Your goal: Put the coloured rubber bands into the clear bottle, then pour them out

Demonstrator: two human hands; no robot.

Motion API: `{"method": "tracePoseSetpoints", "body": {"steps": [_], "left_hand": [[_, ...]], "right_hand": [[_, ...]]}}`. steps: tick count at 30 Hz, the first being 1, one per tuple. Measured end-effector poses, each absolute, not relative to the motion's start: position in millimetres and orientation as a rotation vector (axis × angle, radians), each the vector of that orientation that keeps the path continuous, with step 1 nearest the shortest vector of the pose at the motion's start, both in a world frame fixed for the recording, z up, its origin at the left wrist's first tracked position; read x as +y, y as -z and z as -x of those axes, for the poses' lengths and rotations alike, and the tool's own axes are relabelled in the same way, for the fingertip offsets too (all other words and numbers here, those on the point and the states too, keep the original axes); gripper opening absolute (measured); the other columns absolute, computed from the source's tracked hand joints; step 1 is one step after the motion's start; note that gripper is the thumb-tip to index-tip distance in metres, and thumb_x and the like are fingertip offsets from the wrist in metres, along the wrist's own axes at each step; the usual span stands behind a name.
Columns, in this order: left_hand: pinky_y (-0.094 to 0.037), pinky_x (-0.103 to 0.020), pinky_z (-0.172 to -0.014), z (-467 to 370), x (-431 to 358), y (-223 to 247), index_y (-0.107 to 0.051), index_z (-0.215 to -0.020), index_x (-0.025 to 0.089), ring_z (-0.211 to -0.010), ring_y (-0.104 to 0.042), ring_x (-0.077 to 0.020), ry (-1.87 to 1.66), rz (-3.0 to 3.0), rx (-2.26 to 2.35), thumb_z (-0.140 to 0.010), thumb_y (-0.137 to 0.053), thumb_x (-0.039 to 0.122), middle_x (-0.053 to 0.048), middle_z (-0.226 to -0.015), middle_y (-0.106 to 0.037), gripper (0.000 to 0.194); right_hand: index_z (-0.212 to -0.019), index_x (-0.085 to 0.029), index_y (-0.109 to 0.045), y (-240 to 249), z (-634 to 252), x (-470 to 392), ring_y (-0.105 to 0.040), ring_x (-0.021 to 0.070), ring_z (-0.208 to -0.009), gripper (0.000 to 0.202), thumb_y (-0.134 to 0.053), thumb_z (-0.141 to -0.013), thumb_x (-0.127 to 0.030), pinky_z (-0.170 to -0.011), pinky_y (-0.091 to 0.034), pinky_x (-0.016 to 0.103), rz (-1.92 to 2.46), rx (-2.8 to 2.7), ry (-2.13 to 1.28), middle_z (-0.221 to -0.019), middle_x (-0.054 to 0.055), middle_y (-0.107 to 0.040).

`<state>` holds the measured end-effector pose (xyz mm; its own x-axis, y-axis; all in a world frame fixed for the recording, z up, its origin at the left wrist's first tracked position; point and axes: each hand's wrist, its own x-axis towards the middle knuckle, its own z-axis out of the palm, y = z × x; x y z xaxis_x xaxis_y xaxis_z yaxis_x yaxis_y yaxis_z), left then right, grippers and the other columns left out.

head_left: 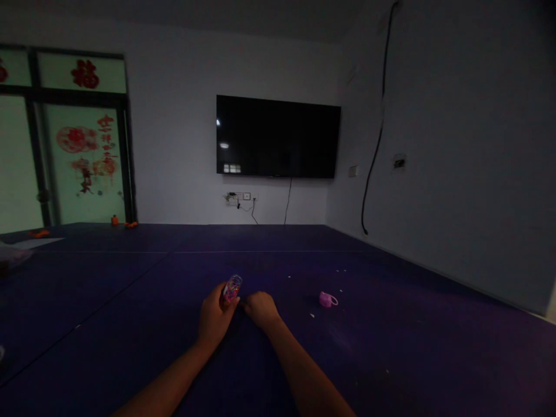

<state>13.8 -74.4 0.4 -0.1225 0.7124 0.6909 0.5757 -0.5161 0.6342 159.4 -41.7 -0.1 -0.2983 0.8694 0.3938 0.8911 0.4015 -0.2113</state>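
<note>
My left hand (214, 315) is wrapped round a small clear jar (233, 288) with many tiny bright pink and multicoloured pieces inside. The jar tilts to the right, and its top shows no lid. Just right of it, my right hand (261, 308) is closed near the dark blue surface, its fingers curled toward the jar. Whatever its fingertips hold, if anything, is hidden. Farther right a pink cap with a ring loop (325, 299) lies on the surface, apart from both hands.
The wide dark blue table (182, 359) has seam lines and a few white scraps (312, 315). Small orange objects (130, 224) sit at its far left edge. A pale, blurred item (13, 255) is at the left. A television (278, 137) hangs on the wall, with a black cable (374, 156) to its right.
</note>
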Motion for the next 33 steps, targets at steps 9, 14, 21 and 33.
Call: {"method": "tracePoseSetpoints", "body": {"steps": [9, 14, 21, 33], "left_hand": [[-0.050, -0.038, -0.078, -15, -79, -2, -0.061, -0.106, 0.022, -0.085, -0.065, -0.0242, -1.591, -2.286, 1.457, -0.076, -0.058, 0.034, -0.007, -0.096, -0.070, 0.033], [-0.045, -0.039, -0.081, -15, -81, -2, -0.061, -0.110, 0.023, -0.090, -0.062, -0.0247, -1.440, -2.541, 1.499, -0.076, -0.056, 0.025, -0.007, -0.098, -0.069, 0.035], [-0.042, -0.037, -0.080, -18, -88, 0, -0.060, -0.116, 0.023, -0.092, -0.058, -0.0233, -1.183, -2.809, 1.477, -0.073, -0.056, 0.016, -0.007, -0.098, -0.067, 0.043], [-0.039, -0.036, -0.077, -22, -95, -6, -0.062, -0.113, 0.021, -0.090, -0.057, -0.0234, -1.065, -2.855, 1.500, -0.077, -0.056, 0.022, -0.007, -0.095, -0.065, 0.036]], "right_hand": [[-0.045, -0.020, -0.053, 8, -172, -26, -0.060, 0.0182, -0.058, 0.049, -0.044, -0.085, -0.047, -0.055, -0.041, 0.026, 1.459, -1.551, -0.331, -0.052, 0.007, -0.060], [-0.045, -0.024, -0.026, 3, -175, -16, -0.033, 0.0094, -0.033, 0.057, -0.027, -0.084, -0.066, -0.037, -0.027, 0.023, 1.256, -1.095, -0.639, -0.036, -0.005, -0.031], [-0.052, -0.024, -0.018, -6, -161, -21, -0.020, 0.0064, -0.030, 0.057, -0.021, -0.082, -0.073, -0.032, -0.020, 0.021, 0.912, -0.748, -0.975, -0.037, -0.010, -0.020], [-0.049, -0.021, -0.025, -16, -156, -30, -0.019, 0.0049, -0.028, 0.055, -0.039, -0.088, -0.058, -0.031, -0.012, 0.020, 0.541, -0.414, -1.320, -0.034, -0.009, -0.025]]}}
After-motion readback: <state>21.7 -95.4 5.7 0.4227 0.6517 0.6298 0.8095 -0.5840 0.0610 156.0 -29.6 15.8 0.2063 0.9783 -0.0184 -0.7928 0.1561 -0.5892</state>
